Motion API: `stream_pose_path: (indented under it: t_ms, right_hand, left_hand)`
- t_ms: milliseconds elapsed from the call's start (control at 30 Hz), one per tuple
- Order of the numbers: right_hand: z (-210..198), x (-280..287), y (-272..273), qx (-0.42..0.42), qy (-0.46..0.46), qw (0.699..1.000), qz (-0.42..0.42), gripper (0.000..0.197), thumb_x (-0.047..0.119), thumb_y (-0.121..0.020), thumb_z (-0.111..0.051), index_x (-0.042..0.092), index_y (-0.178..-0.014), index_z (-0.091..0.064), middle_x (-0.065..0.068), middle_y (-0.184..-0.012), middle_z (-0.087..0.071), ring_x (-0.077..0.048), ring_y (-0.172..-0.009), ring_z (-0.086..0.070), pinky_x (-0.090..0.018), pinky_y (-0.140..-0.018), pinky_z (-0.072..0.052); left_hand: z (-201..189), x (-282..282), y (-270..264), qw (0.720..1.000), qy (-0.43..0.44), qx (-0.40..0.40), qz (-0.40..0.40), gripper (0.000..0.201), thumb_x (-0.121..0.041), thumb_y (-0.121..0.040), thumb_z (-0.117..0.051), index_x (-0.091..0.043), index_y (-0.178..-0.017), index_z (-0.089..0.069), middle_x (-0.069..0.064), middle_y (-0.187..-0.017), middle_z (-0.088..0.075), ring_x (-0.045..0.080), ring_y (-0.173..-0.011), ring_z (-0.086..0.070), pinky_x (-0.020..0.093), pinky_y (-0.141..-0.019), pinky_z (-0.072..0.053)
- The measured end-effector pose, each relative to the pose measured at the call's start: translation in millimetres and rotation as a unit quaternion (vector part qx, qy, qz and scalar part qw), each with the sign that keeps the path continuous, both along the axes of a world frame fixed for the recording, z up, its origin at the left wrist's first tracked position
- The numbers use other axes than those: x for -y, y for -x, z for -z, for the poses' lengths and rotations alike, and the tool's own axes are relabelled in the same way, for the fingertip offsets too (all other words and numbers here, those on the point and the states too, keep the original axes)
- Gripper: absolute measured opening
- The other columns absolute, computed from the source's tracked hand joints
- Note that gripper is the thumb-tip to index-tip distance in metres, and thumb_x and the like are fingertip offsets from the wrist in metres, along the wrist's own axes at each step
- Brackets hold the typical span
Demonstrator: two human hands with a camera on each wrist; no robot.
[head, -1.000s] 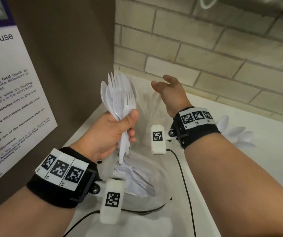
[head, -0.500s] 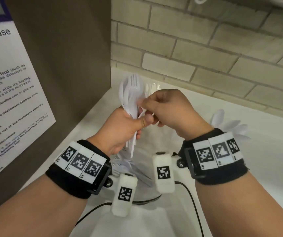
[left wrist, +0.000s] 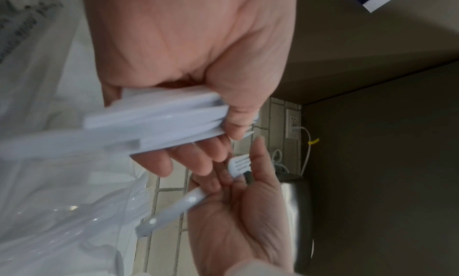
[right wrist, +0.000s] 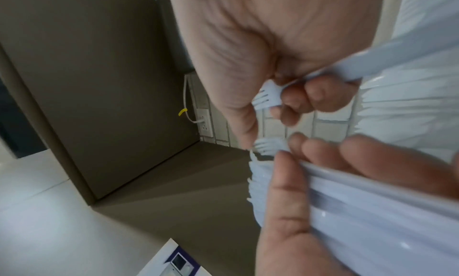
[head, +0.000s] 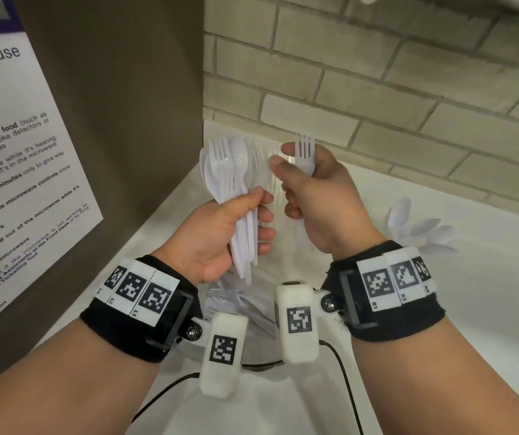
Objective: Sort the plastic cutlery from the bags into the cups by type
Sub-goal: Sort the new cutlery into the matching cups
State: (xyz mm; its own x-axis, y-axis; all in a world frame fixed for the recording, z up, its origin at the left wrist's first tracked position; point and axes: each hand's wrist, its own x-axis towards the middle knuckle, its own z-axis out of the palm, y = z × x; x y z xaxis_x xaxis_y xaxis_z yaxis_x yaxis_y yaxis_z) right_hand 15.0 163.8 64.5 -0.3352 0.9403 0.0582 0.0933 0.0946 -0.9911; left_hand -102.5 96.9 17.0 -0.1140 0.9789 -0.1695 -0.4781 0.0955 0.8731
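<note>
My left hand (head: pixel 252 211) grips a bundle of white plastic forks and spoons (head: pixel 230 174) by the handles, heads upright, above the clear bag (head: pixel 245 306) of cutlery on the counter. Just to its right, my right hand (head: pixel 296 183) holds a single white fork (head: pixel 304 152), tines up, apart from the bundle. In the left wrist view the bundle's handles (left wrist: pixel 161 123) cross my left palm and the single fork (left wrist: pixel 239 165) lies in the right hand. The right wrist view shows that fork (right wrist: pixel 269 95) held by my curled fingers. Behind the hands several forks (head: pixel 263 155) stand in a clear cup.
White spoons (head: pixel 421 227) fan out at the right on the white counter (head: pixel 487 309). A brown cabinet side with a microwave notice (head: pixel 16 167) walls off the left. A brick wall (head: pixel 377 105) closes the back. Wrist-camera cables (head: pixel 343 381) trail below my hands.
My right hand came from open near the wall to the bundle, pinched one fork, and has pulled it out to the right. The left hand kept its grip on the bundle.
</note>
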Motion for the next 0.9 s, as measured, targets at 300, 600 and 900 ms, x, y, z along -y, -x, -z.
stream_pose_path:
  t_ms: [300, 600, 900]
  right_hand:
    - [4, 4, 4, -0.060, 0.062, 0.996, 0.018, 0.012, 0.018, -0.098, -0.052, 0.010, -0.105, -0.056, -0.005, -0.077, -0.074, -0.020, -0.063, -0.068, -0.036, -0.061, -0.055]
    - [-2, -2, -6, -0.046, 0.007, 0.998, 0.041, 0.019, 0.011, -0.084, -0.070, 0.016, -0.099, -0.061, 0.002, -0.057, -0.053, -0.012, -0.045, -0.046, -0.025, -0.045, -0.037]
    - [7, 0, -6, -0.065, 0.099, 0.990, -0.083, 0.014, 0.016, -0.085, -0.071, 0.010, -0.098, -0.067, 0.002, -0.064, -0.063, -0.009, -0.035, -0.037, -0.023, -0.043, -0.029]
  left_hand:
    - [0, 2, 5, 0.998, -0.007, 0.022, 0.059, 0.039, -0.034, -0.083, -0.056, -0.016, -0.116, -0.066, 0.009, -0.108, -0.072, 0.026, -0.084, -0.072, 0.039, -0.077, -0.059]
    - [2, 4, 2, 0.999, 0.009, 0.045, 0.010, 0.016, -0.027, -0.089, -0.058, -0.016, -0.100, -0.060, -0.001, -0.069, -0.053, 0.009, -0.046, -0.043, 0.021, -0.042, -0.037]
    - [-3, 8, 3, 0.995, -0.003, 0.027, 0.095, 0.022, -0.036, -0.086, -0.064, -0.014, -0.092, -0.064, 0.000, -0.074, -0.062, 0.017, -0.052, -0.061, 0.030, -0.048, -0.053]
